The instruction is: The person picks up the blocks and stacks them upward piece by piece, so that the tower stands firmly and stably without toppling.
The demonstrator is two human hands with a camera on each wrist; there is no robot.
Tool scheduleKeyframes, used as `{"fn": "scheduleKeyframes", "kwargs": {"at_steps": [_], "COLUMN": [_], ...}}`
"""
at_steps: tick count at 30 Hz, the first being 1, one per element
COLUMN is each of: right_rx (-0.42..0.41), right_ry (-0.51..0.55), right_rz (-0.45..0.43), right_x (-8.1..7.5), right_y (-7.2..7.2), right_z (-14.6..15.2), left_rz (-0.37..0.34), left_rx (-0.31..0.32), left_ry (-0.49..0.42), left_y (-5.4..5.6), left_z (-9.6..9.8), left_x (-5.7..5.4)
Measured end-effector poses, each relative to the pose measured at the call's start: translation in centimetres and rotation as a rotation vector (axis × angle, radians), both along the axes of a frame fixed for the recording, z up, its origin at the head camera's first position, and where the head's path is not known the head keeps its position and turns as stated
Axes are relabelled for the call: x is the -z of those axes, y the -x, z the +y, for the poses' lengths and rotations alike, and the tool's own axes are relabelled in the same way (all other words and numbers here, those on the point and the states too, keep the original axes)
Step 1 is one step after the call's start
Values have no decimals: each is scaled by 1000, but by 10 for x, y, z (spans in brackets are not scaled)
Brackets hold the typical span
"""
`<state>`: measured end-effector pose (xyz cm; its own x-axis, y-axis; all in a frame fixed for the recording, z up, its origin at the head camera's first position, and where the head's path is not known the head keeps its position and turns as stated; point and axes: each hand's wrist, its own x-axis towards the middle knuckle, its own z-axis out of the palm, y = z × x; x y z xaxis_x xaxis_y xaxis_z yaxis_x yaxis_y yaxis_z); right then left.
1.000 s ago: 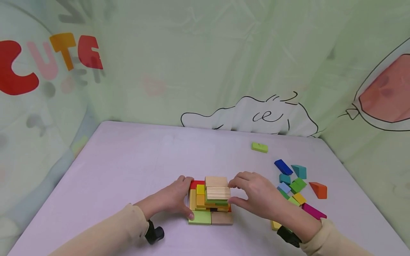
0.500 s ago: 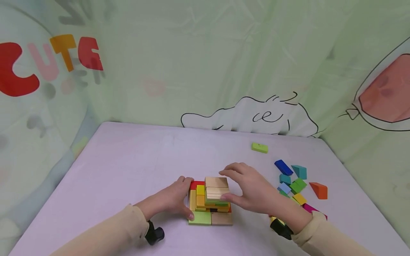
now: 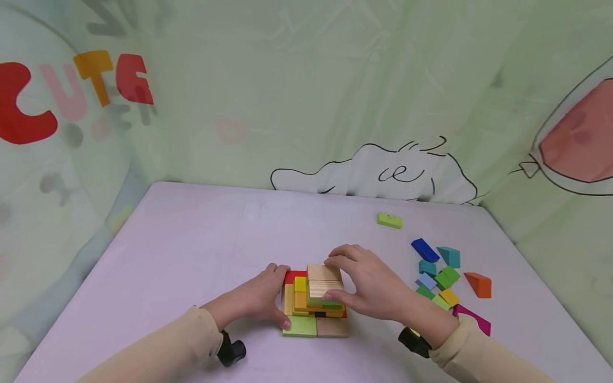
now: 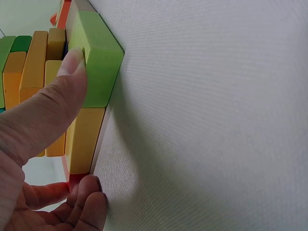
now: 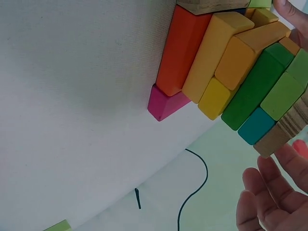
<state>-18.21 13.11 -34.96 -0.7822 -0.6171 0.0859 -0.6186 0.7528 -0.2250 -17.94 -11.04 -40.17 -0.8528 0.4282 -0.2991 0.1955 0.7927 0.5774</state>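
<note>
A layered stack of coloured wooden blocks [image 3: 300,300] stands near the table's front. My left hand [image 3: 261,295] grips its lowest layer, the thumb on a light green block [image 4: 108,60] and the fingers at a red block [image 4: 77,180] on the far side. On top sit plain wood blocks [image 3: 323,272]. My right hand [image 3: 371,282] holds these between the thumb at the near side and fingertips at the far edge. Below them, the right wrist view shows a teal block [image 5: 256,127], a dark green block [image 5: 257,86] and an orange block [image 5: 184,48].
Loose blocks lie on the right of the table [image 3: 230,223], among them a dark blue block [image 3: 424,250], an orange triangular block [image 3: 478,285] and a magenta block [image 3: 474,318]. A lime block [image 3: 390,220] lies farther back. A printed cloth [image 3: 306,96] hangs behind.
My right hand has moved left from beside the stack onto the plain wood blocks at its top, its thumb now at their near side. The left hand has stayed in place.
</note>
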Motion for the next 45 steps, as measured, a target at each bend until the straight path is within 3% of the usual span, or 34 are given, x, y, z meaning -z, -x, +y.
{"fn": "scheduleKeyframes", "kwargs": {"at_steps": [5, 9, 12, 15, 18, 21, 32, 40, 45], "right_rx": [62, 198, 312, 419, 494, 536, 541, 340, 291], "right_ry": [48, 65, -13, -172, -299, -352, -433, -387, -358], "right_rz": [0, -53, -101, -157, -226, -271, -286, -166, -141], "right_x": [-6, -11, -4, 8, 17, 21, 22, 30, 37], "right_y": [10, 40, 66, 85, 95, 98, 102, 95, 85], "right_z": [16, 55, 93, 126, 147, 155, 160, 126, 103], "left_rz": [-2, -1, -3, -11, -18, -16, -2, -5, -6], "left_rx": [-3, -15, -23, -26, -28, -25, -8, -7, -7], "left_ry": [0, 7, 10, 14, 15, 12, 11, 9, 12], "left_y": [0, -1, -1, -1, -1, -2, -1, 0, 0], "left_z": [-3, -5, -6, -6, -6, -5, -1, 1, 2], "left_x": [0, 0, 0, 1, 2, 3, 1, 0, 0]}}
